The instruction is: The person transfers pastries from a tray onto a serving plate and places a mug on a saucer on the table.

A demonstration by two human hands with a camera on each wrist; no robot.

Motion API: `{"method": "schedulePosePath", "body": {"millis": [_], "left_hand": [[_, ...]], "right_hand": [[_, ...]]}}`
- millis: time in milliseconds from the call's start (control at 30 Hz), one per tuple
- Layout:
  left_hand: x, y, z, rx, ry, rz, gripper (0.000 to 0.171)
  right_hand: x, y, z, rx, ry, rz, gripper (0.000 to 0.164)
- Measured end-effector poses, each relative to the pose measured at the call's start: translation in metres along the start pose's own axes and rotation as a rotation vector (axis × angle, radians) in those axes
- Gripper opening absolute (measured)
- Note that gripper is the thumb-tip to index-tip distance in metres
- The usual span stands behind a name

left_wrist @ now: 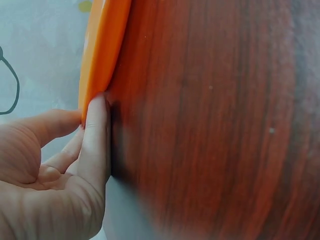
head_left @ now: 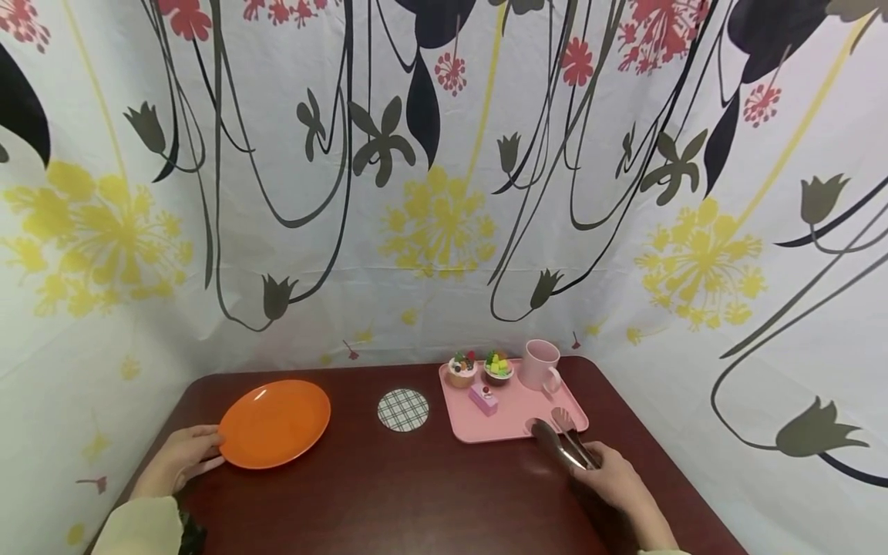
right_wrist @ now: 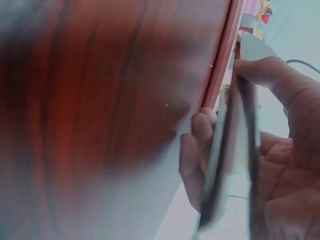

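Observation:
My left hand (head_left: 182, 456) pinches the left rim of a round orange plate (head_left: 274, 424). In the left wrist view, the thumb lies on one side of the plate's edge (left_wrist: 102, 50) and the fingers on the other. At the right, my right hand (head_left: 617, 476) grips metal tongs (head_left: 565, 451), their two arms spread apart. The tongs' tips reach over the front edge of a pink tray (head_left: 520, 420). On that tray are two cupcakes (head_left: 461, 371), a small purple cake slice (head_left: 483, 399) and a pink mug (head_left: 539, 364). Between the tongs' tips I see no food.
A round checked coaster (head_left: 403, 410) lies between plate and tray on the dark brown table (head_left: 388, 501). Flower-printed cloth (head_left: 444, 231) hangs behind the table and along both sides.

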State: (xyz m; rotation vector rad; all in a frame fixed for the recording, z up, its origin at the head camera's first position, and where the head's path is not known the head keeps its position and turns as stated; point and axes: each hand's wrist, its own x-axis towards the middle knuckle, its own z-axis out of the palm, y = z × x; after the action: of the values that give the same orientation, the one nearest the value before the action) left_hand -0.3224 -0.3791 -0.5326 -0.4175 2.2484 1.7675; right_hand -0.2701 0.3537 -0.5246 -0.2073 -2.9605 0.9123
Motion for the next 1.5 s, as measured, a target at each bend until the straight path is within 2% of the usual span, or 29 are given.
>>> {"method": "schedulePosePath", "body": {"millis": [367, 667, 1067, 1167, 1300, 1500], "left_hand": [[-0.002, -0.007, -0.004, -0.075, 0.004, -0.029, 0.071], [-0.001, -0.009, -0.010, -0.104, 0.007, -0.027, 0.073], [0.001, -0.010, -0.008, -0.083, 0.012, -0.019, 0.069], [0.000, -0.010, -0.008, -0.065, 0.020, -0.027, 0.070], [-0.001, -0.011, -0.008, -0.049, 0.018, -0.033, 0.071], [-0.002, -0.009, -0.011, -0.053, -0.027, -0.026, 0.076]], "right_hand": [[0.000, 0.000, 0.002, 0.035, 0.035, -0.006, 0.059], [0.001, -0.005, 0.003, 0.115, 0.014, 0.070, 0.067], [0.004, -0.014, 0.010, 0.124, 0.045, 0.010, 0.049], [0.005, -0.018, 0.011, 0.096, 0.046, -0.008, 0.052], [0.006, -0.023, 0.012, 0.082, 0.032, -0.025, 0.064], [0.011, -0.030, 0.011, 0.099, 0.034, -0.033, 0.060]]}}
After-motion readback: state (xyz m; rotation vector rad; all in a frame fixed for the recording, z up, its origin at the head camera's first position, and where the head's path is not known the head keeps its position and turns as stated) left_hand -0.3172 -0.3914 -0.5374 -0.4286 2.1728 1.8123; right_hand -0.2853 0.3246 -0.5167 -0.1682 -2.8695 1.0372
